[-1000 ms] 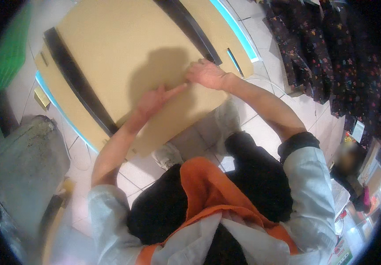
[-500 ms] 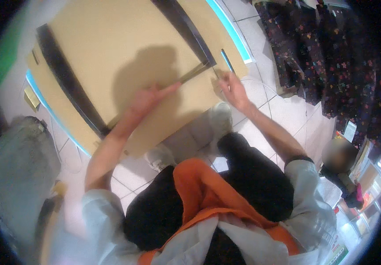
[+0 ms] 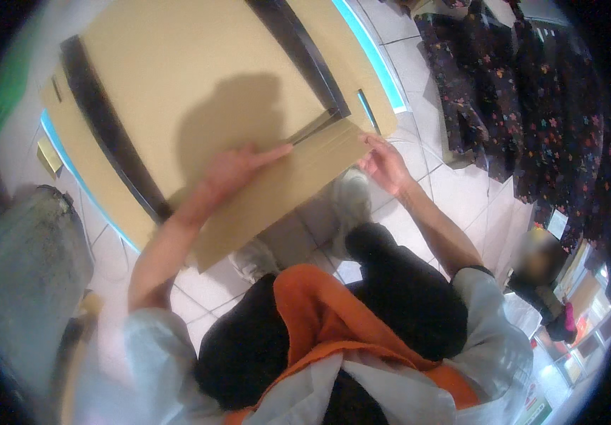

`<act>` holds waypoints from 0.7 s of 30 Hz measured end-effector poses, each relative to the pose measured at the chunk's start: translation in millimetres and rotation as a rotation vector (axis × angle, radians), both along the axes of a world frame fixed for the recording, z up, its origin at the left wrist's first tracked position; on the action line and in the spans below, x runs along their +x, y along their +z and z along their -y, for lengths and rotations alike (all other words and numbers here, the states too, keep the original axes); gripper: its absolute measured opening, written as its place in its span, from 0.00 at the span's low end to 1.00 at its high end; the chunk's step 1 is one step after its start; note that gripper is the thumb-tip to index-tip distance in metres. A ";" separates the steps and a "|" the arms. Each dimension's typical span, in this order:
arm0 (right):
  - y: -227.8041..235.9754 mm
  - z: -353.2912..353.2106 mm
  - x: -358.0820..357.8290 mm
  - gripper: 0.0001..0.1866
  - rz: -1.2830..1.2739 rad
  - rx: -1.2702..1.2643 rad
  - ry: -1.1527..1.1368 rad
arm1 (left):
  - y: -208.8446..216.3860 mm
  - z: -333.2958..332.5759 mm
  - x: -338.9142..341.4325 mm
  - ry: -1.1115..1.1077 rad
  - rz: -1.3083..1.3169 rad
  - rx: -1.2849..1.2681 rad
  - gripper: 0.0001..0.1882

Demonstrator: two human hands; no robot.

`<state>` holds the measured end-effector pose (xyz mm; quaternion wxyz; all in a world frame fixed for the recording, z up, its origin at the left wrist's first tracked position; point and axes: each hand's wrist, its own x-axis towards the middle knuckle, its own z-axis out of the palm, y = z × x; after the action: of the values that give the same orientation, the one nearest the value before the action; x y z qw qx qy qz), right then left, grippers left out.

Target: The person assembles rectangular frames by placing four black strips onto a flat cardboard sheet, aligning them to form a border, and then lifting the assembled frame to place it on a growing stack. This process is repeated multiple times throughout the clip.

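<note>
A large tan cardboard sheet lies on the floor in front of me, with a dark strip along its left part and another dark strip along its right. Its near flap is tilted along a crease, where a narrow dark line shows. My left hand rests on the cardboard beside the crease, index finger stretched out along it, the other fingers partly curled. At the flap's right end, my right hand pinches the edge between thumb and fingers.
Dark flowered cloth hangs at the right, with a small slot in the cardboard nearer. A grey worn sack-like object stands at the left. My shoes are close under the flap, on white floor tiles.
The near flap has tilted, its front edge now nearer to me. My right hand has shifted down and slightly right with the flap's end; my left hand stays almost in place.
</note>
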<state>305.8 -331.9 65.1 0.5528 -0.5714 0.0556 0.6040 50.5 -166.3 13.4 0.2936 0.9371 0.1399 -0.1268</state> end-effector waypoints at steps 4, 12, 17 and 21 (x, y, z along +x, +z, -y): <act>-26.0 19.8 -7.5 0.14 0.416 0.170 0.162 | 1.8 -8.1 1.9 -0.017 0.076 -0.093 0.33; -6.0 -56.8 3.7 0.19 1.981 0.466 1.033 | 1.6 -15.9 9.8 -0.071 -0.042 -0.074 0.33; 10.2 -123.3 14.2 0.14 1.512 0.522 1.665 | -6.8 -15.8 -2.0 -0.098 -0.040 -0.163 0.32; 1.7 -175.1 18.0 0.19 1.176 0.473 2.021 | -51.3 -21.9 -15.5 -0.019 0.159 -0.300 0.25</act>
<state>323.8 -156.9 66.8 -0.1407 -0.4297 -0.7938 0.4067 35.0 -144.4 -37.9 0.4391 0.8911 0.0868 -0.0744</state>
